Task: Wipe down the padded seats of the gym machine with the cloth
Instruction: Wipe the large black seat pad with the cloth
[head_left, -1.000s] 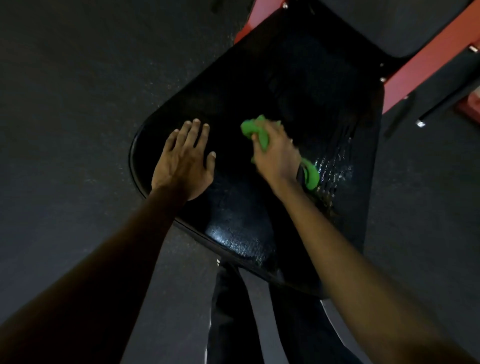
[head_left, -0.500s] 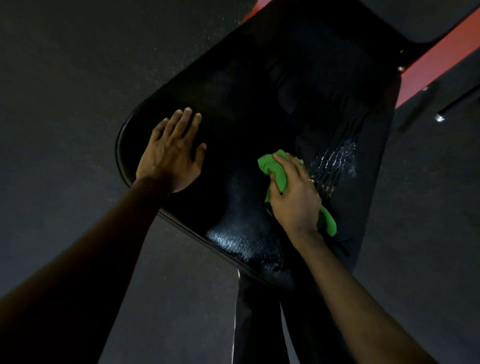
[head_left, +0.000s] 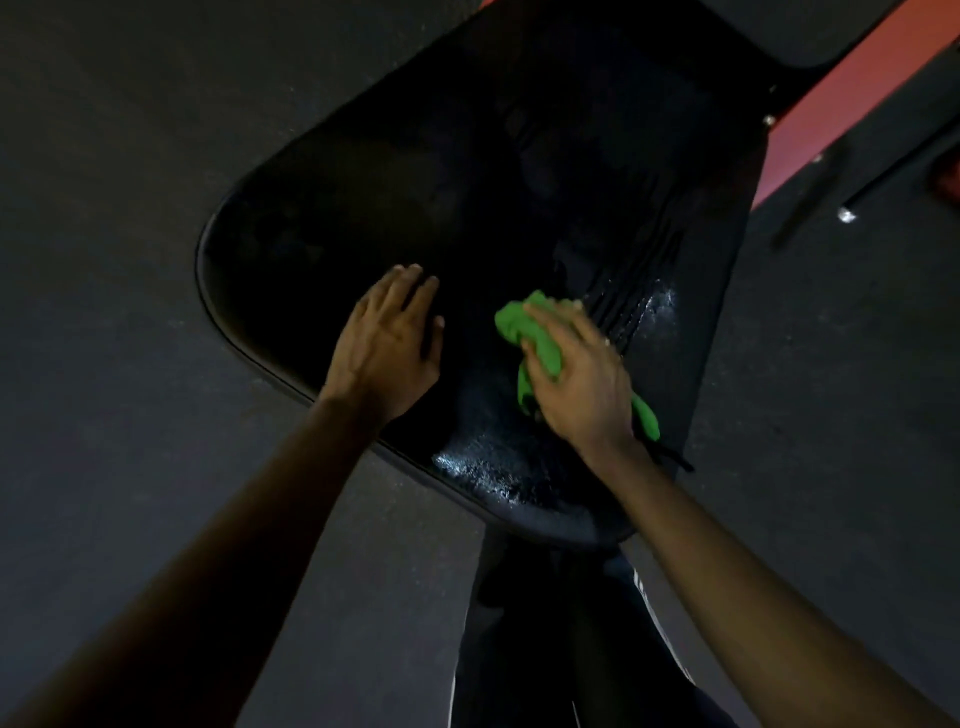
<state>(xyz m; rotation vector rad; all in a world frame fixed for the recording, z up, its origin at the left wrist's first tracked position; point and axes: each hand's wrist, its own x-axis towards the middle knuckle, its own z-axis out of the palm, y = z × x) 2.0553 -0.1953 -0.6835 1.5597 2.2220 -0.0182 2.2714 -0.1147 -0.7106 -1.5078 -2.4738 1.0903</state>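
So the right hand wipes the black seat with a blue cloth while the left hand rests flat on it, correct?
No: the cloth in the right hand is green, not blue, per the head view. The rest stands.

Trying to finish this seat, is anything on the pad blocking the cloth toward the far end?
Nothing visible does. The right hand grips the green cloth on the black pad; the dark stretch beyond shows no objects. The left hand rests flat beside it, out of that path.

Bunched green cloth (head_left: 535, 338), on glossy black seat (head_left: 363, 208)
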